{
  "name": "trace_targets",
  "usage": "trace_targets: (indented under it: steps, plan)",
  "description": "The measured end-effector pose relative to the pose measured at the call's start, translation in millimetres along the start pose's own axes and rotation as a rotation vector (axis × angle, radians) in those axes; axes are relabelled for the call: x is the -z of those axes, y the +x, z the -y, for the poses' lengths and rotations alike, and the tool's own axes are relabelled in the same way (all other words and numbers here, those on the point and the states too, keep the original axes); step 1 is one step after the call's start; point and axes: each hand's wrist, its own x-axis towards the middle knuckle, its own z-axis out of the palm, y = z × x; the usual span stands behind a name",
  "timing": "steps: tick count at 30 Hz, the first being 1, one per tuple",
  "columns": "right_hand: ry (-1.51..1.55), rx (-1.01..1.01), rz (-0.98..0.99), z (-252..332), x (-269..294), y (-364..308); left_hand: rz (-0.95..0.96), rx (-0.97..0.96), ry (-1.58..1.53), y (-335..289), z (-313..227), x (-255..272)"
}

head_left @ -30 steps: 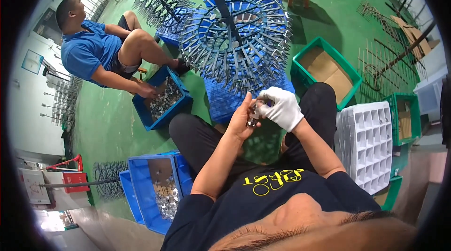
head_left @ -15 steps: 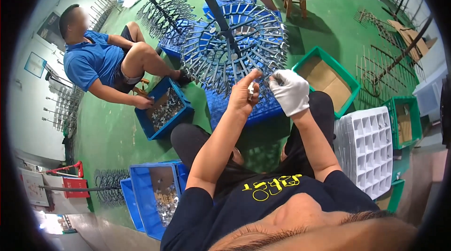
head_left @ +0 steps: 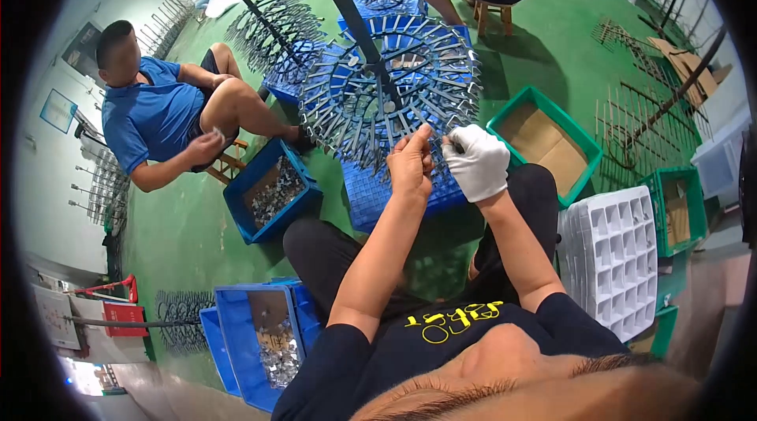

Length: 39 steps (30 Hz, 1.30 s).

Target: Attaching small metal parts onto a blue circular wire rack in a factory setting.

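Note:
A round, tiered metal rack [head_left: 335,94] with many radiating hooked arms surrounds a dark upright pole [head_left: 343,3]. At its near edge, my bare left hand [head_left: 412,165] is closed, fingers curled and thumb pointing up toward the hooks. What it holds is hidden. Just to its right, my right hand [head_left: 481,162] wears a white glove, its fingertips pinched together at the rack's rim. Whatever lies between those fingertips is too small to make out. Small shiny metal pieces hang on several arms of the rack.
A blue bin [head_left: 272,188] of small metal parts stands left; another blue bin [head_left: 264,342] is beside me. Right are a green crate [head_left: 544,141] and stacked white divided trays [head_left: 611,259]. A co-worker in a blue shirt [head_left: 162,113] sits left. Blue crates [head_left: 371,196] sit under the rack.
Both hands have closed in on the rack's near edge. The small metal piece seen in my left hand is now hidden. The co-worker's hand has risen from the blue bin with a small piece.

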Motion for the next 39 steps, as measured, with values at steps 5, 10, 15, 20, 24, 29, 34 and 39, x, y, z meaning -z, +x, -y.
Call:
trace_targets:
  steps: [5,10,15,20,24,29,34,39]
  plan:
    - [-0.036,0.025,-0.018,-0.5,-2.2,0.7,-0.001,-0.005,-0.052,-2.9,-0.3,-4.5]
    - [-0.055,0.047,-0.022,0.2,-3.1,1.9,0.002,-0.005,-0.077,-1.6,1.4,-3.1]
    - [-0.100,0.074,0.002,0.5,-0.2,2.4,0.006,-0.010,-0.066,1.4,3.1,-2.4]
    - [-0.083,0.078,0.002,0.1,-0.3,2.1,-0.022,0.001,-0.067,-3.3,-0.7,-8.3]
    - [-0.047,0.060,-0.002,-2.8,-4.1,-1.3,-0.020,-0.006,-0.078,-2.9,0.0,-7.1]
    - [-0.018,0.043,-0.013,-3.4,-5.7,-1.6,-0.008,-0.015,-0.088,-3.8,-0.1,-7.7]
    - [-0.058,0.018,0.011,6.0,1.5,7.1,-0.008,-0.016,-0.091,-2.0,1.1,-7.0]
    - [-0.096,-0.002,0.063,11.8,6.1,16.6,-0.003,-0.010,-0.095,-3.0,0.0,-8.6]
